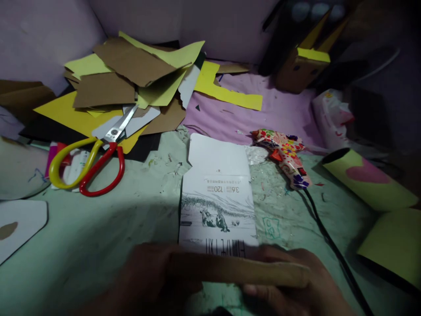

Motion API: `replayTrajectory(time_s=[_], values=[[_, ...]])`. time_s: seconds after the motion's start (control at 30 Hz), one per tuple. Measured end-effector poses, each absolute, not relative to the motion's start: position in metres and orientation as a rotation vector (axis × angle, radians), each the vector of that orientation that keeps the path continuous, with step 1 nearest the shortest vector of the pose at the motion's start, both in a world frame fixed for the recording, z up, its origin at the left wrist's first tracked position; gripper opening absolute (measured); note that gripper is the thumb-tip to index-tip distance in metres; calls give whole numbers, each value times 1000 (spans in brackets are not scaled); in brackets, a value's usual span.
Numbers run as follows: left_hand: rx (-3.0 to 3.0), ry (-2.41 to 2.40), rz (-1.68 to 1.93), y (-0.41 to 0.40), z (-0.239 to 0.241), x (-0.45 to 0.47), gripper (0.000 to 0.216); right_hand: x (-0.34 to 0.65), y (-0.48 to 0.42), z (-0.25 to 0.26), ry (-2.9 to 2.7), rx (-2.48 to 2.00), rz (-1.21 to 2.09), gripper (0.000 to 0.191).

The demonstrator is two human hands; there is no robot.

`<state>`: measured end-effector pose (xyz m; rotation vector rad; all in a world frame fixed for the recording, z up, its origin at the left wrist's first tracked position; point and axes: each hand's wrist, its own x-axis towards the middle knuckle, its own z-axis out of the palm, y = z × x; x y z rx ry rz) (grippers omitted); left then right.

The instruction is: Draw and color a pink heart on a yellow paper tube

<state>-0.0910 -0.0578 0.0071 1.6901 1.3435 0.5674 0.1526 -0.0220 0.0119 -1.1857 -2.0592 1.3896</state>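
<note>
Close to the camera, a brown cardboard piece is seen nearly edge-on, somewhat blurred. My left hand grips its left end, with the fingers dark and smeared. Around the right end my right hand is closed, its thumb under the near edge and fingers behind. Just beyond the hands lies a flat white printed carton panel with a cow drawing and upside-down lettering; its near end is hidden behind the cardboard and hands.
Scissors with yellow and red handles lie left, before a heap of cardboard and paper scraps. A floral glue gun trails a black cord at right. Green paper-covered tubes and a box with paper ears stand further right.
</note>
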Motion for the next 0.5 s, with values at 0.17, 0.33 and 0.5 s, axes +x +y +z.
replayTrajectory(time_s=[0.17,0.33,0.5], values=[[1465,1485,668,-42,17,-82,14,139,-12,11,-1757,-1311,1709,10],[1779,1409,786,-48,10,-86,14,139,-12,11,-1686,-1248,1798,16],[2584,978,1026,-62,-5,-89,27,154,-31,11,-2125,-591,1118,33]])
